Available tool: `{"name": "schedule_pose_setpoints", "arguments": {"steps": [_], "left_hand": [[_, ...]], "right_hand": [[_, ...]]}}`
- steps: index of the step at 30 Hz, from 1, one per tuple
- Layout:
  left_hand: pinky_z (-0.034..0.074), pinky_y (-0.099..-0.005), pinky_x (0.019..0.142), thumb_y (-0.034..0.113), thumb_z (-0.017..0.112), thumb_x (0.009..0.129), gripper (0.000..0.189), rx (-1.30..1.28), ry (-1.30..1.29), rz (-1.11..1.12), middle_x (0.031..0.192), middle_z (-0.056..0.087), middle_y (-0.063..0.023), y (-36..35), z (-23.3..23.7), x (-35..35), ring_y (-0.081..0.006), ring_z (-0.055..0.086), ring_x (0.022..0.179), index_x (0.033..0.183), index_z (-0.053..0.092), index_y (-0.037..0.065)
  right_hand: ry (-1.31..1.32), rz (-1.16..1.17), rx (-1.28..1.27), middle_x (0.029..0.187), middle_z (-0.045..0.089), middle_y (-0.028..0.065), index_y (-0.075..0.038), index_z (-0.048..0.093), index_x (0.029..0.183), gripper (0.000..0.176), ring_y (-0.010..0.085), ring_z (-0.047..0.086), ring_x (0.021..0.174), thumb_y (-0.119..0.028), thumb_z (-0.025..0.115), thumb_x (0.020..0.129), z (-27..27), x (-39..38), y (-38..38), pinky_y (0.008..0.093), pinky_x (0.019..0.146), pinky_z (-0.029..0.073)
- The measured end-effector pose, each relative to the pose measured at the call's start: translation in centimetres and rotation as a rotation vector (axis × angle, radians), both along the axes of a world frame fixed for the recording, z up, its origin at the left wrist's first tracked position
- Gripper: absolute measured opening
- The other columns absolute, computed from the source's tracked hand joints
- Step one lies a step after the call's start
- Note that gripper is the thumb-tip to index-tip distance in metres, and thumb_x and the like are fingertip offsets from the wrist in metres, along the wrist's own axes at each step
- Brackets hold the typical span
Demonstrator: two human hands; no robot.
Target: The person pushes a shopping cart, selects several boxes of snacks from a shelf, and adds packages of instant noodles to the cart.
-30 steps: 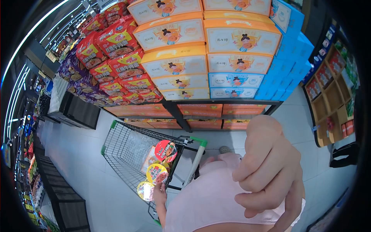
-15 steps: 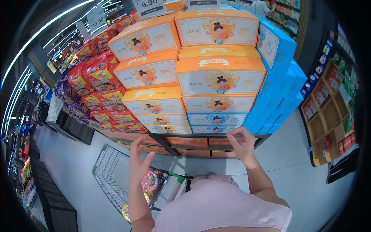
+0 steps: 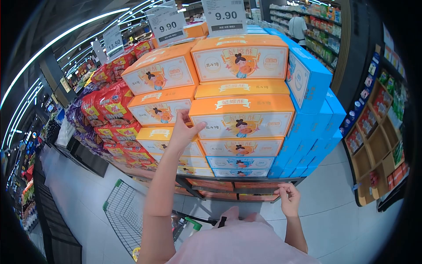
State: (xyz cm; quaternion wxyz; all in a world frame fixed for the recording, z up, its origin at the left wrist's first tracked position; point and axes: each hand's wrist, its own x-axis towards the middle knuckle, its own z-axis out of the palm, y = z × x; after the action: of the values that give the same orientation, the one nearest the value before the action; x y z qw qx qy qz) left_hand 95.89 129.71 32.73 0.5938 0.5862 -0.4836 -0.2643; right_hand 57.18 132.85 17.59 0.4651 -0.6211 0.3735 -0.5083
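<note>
My left hand (image 3: 185, 132) is raised to the stack of biscuit cartons, thumb and fingers apart. It touches the left front corner of an orange carton (image 3: 246, 118), with the thumb over the carton's front. The fingertips lie by the seam with the neighbouring orange carton (image 3: 160, 112); how firmly they press cannot be seen. Low on the right, my right hand (image 3: 289, 200) hangs in front of the display's lower shelf, fingers loosely curled together with nothing visible in them. Another orange carton (image 3: 239, 59) tops the stack, and blue cartons (image 3: 307, 132) form its right side.
Red snack packs (image 3: 114, 103) are piled left of the cartons. Price signs (image 3: 225, 16) stand above. A wire shopping cart (image 3: 125, 211) is at my lower left, partly behind my arm. A wooden shelf rack (image 3: 378, 141) stands right. Farther back is a person (image 3: 297, 27).
My left hand has moved up and right to the orange carton's corner. My right hand has dropped below the cartons and its fingers have curled in. The view has tilted up.
</note>
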Motion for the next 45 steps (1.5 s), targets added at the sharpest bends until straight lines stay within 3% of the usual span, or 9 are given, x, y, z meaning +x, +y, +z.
{"name": "schedule_pose_setpoints", "arguments": {"steps": [11,17,20,23,26,29,36,42,45], "left_hand": [[0.045,-0.0339,0.093,0.018,0.082,0.073,0.075,-0.026,0.1,-0.012,0.116,0.053,-0.0136,0.1,-0.4,-1.8,-0.0198,0.053,0.109,0.128,0.033,0.002],[0.044,-0.0351,0.095,0.02,0.08,0.075,0.08,-0.033,0.081,0.059,0.125,0.046,-0.0169,0.7,-1.0,-3.0,-0.0224,0.049,0.114,0.132,0.027,0.0],[0.042,-0.0358,0.097,0.021,0.079,0.076,0.08,-0.032,0.067,0.057,0.126,0.045,-0.0173,0.5,-1.5,-2.7,-0.0229,0.048,0.116,0.132,0.027,-0.001],[0.042,-0.0356,0.098,0.021,0.078,0.077,0.078,-0.005,0.102,0.049,0.126,0.045,-0.0175,0.8,-1.2,-3.1,-0.0229,0.048,0.116,0.132,0.027,-0.001],[0.042,-0.0352,0.098,0.021,0.077,0.078,0.076,0.007,0.107,0.059,0.125,0.046,-0.0173,0.7,-1.4,-2.9,-0.0224,0.048,0.116,0.131,0.027,-0.001],[0.044,-0.0344,0.095,0.021,0.076,0.079,0.074,0.01,0.073,0.04,0.123,0.049,-0.0169,0.7,-1.6,-2.6,-0.0216,0.05,0.115,0.131,0.027,-0.001],[0.046,-0.032,0.089,0.019,0.073,0.081,0.071,0.049,0.08,0.014,0.121,0.052,-0.0161,0.8,-1.5,-2.7,-0.0199,0.052,0.111,0.132,0.028,-0.002],[0.034,-0.0345,0.104,0.021,0.07,0.084,0.07,0.039,0.093,-0.025,0.129,0.048,-0.0159,1.0,-1.1,-3.0,-0.0222,0.045,0.123,0.135,0.028,-0.001],[0.04,-0.0337,0.099,0.019,0.072,0.083,0.074,0.048,0.11,-0.011,0.126,0.049,-0.0193,0.9,-0.6,-3.1,-0.0225,0.049,0.118,0.134,0.024,-0.005]], "right_hand": [[0.069,0.119,-0.054,0.082,0.068,0.0088,0.003,0.061,0.103,0.016,0.0118,0.064,0.077,-0.001,0.055,0.089,1.2,3.5,-0.1,0.0249,0.071,0.05],[0.1,0.075,-0.103,0.114,0.062,0.0127,0.001,0.057,0.117,0.032,0.0143,0.058,0.102,0.002,0.056,0.084,4.6,5.2,-0.7,0.0281,0.081,0.047],[0.126,-0.014,-0.513,0.133,0.051,0.0185,0.001,0.053,0.121,0.042,0.0255,0.053,0.111,0.001,0.059,0.079,6.8,6.7,-2.2,0.0343,0.091,0.044],[0.3,-0.138,-0.666,0.143,0.04,0.0221,0.0,0.047,0.127,0.052,0.0299,0.048,0.113,-0.002,0.061,0.076,8.5,7.3,-2.5,0.036,0.092,0.041],[0.253,-0.146,-0.65,0.147,0.031,0.0246,-0.001,0.043,0.128,0.057,0.0295,0.048,0.111,-0.004,0.063,0.075,8.3,7.7,-3.0,0.034,0.087,0.041],[0.157,-0.103,-0.531,0.151,0.026,0.0229,-0.004,0.042,0.129,0.057,0.0275,0.041,0.127,-0.001,0.061,0.075,7.6,7.9,-3.4,0.0333,0.086,0.04],[-0.003,-0.069,-0.455,0.153,0.02,0.023,-0.006,0.042,0.129,0.053,0.0232,0.041,0.127,0.0,0.059,0.079,7.1,7.9,-4.9,0.0289,0.085,0.039],[-0.059,-0.048,-0.407,0.153,0.02,0.0241,-0.005,0.043,0.128,0.05,0.0223,0.037,0.131,0.0,0.058,0.081,6.8,7.9,-5.5,0.028,0.086,0.039],[-0.078,-0.052,-0.394,0.153,0.02,0.0242,-0.005,0.044,0.128,0.049,0.0216,0.039,0.129,0.0,0.058,0.081,6.7,7.9,-5.7,0.0279,0.085,0.04]]}}
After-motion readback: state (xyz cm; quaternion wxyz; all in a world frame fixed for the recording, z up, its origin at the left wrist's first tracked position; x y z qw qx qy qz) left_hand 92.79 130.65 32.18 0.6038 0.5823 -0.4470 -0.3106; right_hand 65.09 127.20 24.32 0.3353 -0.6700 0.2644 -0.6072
